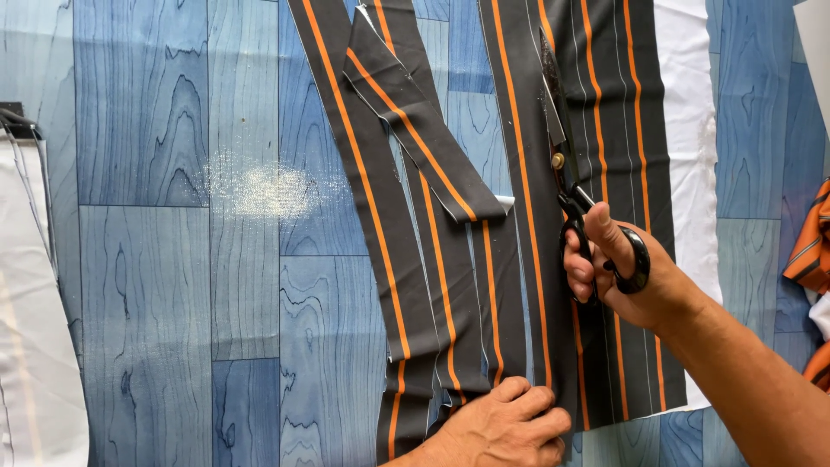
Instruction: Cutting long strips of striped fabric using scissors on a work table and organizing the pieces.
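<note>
A wide piece of dark grey cloth with orange and white stripes (605, 112) lies on a blue wood-patterned floor (173, 259). My right hand (627, 272) grips black-handled scissors (566, 169), whose blades point away from me along the cloth. My left hand (506, 428) presses flat on the near edge of the cloth, fingers together. To the left lie several cut strips of the same striped cloth (406, 225), overlapping one another.
A white cloth (687, 130) lies under the striped piece on the right. Orange striped fabric (813, 251) shows at the right edge. White fabric (30, 346) and a dark object lie at the left edge. A pale dusty patch (264, 190) marks the floor.
</note>
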